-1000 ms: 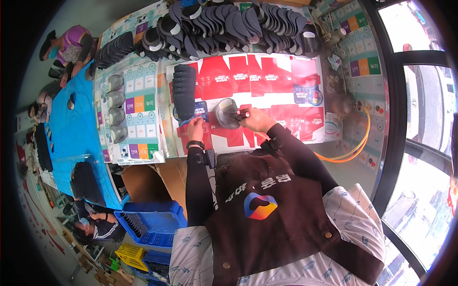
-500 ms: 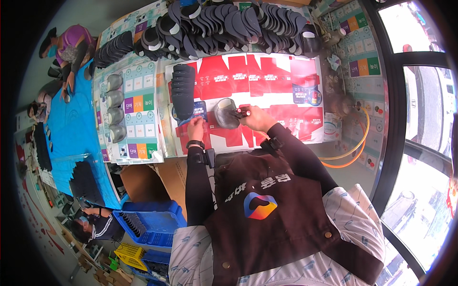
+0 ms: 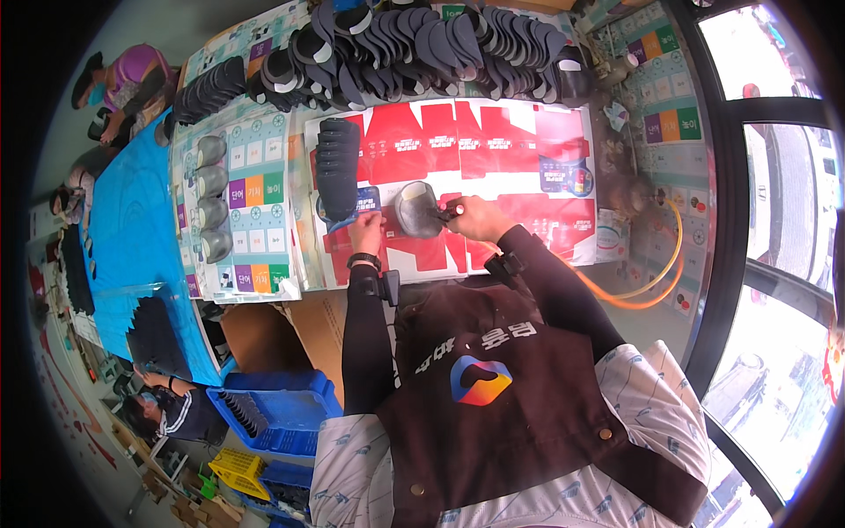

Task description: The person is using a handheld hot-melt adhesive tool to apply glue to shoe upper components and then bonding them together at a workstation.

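A grey, cup-shaped moulded piece with a pale lining stands on the printed red-and-white sheets in front of me. My right hand is closed around a small dark tool with a red end, its tip at the right side of the grey piece. My left hand is just left of that piece, apart from it, fingers pinched together; whatever is between them is too small to make out. Beyond it, a nested stack of black moulded pieces lies partly over a blue printed patch.
Rows of dark sole-shaped pieces line the table's far side. Several grey cups stand in a column at left. An orange hose loops at right. Blue crates stand lower left. Other people work around a blue table.
My left hand has shifted slightly right and nearer the grey piece. The right hand has moved a little right, and the hose has swung. At far left, a person's hands have drawn back.
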Available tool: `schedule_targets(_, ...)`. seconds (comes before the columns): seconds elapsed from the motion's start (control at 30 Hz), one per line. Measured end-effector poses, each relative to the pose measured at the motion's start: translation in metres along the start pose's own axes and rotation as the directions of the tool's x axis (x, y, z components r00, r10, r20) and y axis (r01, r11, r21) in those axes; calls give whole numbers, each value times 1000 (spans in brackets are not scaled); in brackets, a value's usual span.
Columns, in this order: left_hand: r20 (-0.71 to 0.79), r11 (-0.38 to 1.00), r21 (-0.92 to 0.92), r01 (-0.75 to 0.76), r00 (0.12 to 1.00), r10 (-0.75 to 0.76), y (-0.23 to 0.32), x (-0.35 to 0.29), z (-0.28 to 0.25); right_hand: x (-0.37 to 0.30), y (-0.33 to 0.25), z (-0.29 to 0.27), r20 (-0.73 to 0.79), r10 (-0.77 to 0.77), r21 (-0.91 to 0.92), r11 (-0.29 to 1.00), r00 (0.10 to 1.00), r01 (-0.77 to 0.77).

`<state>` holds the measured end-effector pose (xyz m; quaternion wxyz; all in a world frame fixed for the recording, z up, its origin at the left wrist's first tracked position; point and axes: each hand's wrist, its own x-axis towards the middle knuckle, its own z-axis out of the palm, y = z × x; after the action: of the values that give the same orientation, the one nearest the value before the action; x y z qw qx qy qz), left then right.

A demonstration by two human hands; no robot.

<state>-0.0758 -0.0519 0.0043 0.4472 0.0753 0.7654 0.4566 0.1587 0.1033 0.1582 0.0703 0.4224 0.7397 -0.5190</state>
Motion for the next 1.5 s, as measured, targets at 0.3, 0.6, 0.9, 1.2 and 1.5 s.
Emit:
schedule_targets(0.3, 182, 985, 166, -34, 983, 4, -12, 9, 12, -9, 9, 5, -131, -90, 140, 984, 987, 109)
schedule_targets(0.6, 167, 946, 308, -96, 985, 46, 7, 1, 35, -24, 26, -6, 102, -50, -92, 994, 994, 59)
schedule_targets(0.9, 144, 772, 604, -198, 980, 139, 58, -40, 41, -43, 56, -48, -229, 57, 260, 966, 972, 5)
schedule_targets(1.2, -122, 838, 11, -546, 831, 543, 9, -83, -156, -83, 62, -75, -230, 81, 622, 779, 970, 82)
schedule_targets(1.5, -615, 620, -639, -455, 786, -57, -75, -10, -461, -80, 19, -37, -210, 297, 537, 831, 931, -144)
